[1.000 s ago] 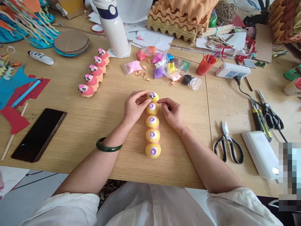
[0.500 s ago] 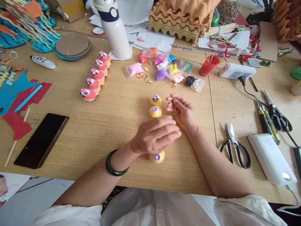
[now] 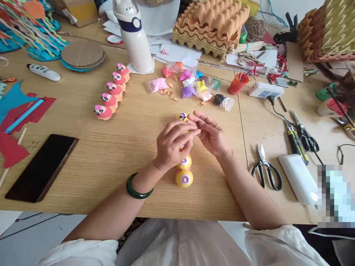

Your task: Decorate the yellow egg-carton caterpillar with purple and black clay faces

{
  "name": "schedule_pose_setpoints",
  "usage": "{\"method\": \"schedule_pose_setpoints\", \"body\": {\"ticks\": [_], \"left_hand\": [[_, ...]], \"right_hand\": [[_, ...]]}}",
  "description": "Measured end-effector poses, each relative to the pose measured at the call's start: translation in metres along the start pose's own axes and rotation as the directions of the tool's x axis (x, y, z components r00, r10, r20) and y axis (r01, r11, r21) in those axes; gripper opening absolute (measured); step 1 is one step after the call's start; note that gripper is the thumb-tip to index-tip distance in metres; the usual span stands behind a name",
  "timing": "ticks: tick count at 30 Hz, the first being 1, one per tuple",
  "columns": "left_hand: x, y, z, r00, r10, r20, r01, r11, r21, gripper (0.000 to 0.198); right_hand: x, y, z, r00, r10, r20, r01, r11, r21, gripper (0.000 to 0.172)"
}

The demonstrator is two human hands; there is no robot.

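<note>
A yellow egg-carton strip (image 3: 184, 178) stands upright on the table, its bumps topped with pale patches and small purple rings. Its far bump (image 3: 182, 116) also carries black marks. Over the middle of the strip is my left hand (image 3: 175, 143), fingers bent and pressed together, hiding some bumps. My right hand (image 3: 210, 133) is just right of the strip, thumb and fingers pinched. The fingertips of both hands meet above the strip; anything between them is too small or hidden to make out. A green bangle (image 3: 138, 187) circles my left wrist.
A red-and-pink decorated carton strip (image 3: 111, 89) is at the left. Clay packets (image 3: 188, 91) lie beyond my hands, beside a red cup (image 3: 237, 84). Scissors (image 3: 263, 166) and a white power bank (image 3: 298, 179) lie right, a phone (image 3: 41, 168) left. A white bottle (image 3: 134, 40) stands behind.
My left hand has moved away from me and turned, bringing its fingertips to those of my right hand. Nearer bumps of the yellow strip are now uncovered. The view has swung to the right.
</note>
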State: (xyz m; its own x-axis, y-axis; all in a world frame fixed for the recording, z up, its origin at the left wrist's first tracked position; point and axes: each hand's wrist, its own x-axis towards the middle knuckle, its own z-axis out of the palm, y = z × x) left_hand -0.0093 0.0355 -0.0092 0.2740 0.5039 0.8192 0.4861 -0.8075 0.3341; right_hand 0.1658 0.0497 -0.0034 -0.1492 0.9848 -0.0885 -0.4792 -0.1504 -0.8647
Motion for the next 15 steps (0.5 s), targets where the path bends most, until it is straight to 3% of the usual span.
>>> {"method": "schedule_pose_setpoints", "body": {"ticks": [4, 10, 15], "left_hand": [[0.002, 0.004, -0.002, 0.995, -0.062, -0.076, 0.062, 0.998, -0.003, 0.029], [0.0, 0.015, 0.003, 0.994, -0.112, 0.014, 0.113, 0.984, -0.135, 0.024], [-0.002, 0.014, 0.007, 0.986, -0.157, 0.051, 0.164, 0.964, -0.209, 0.012]], "right_hand": [[-0.019, -0.007, 0.007, 0.997, -0.076, -0.004, 0.074, 0.987, -0.141, 0.044], [-0.051, 0.003, 0.009, 0.988, -0.125, -0.091, 0.092, 0.949, -0.302, 0.063], [-0.061, 0.014, 0.018, 0.983, -0.149, -0.105, 0.108, 0.941, -0.32, 0.058]]}}
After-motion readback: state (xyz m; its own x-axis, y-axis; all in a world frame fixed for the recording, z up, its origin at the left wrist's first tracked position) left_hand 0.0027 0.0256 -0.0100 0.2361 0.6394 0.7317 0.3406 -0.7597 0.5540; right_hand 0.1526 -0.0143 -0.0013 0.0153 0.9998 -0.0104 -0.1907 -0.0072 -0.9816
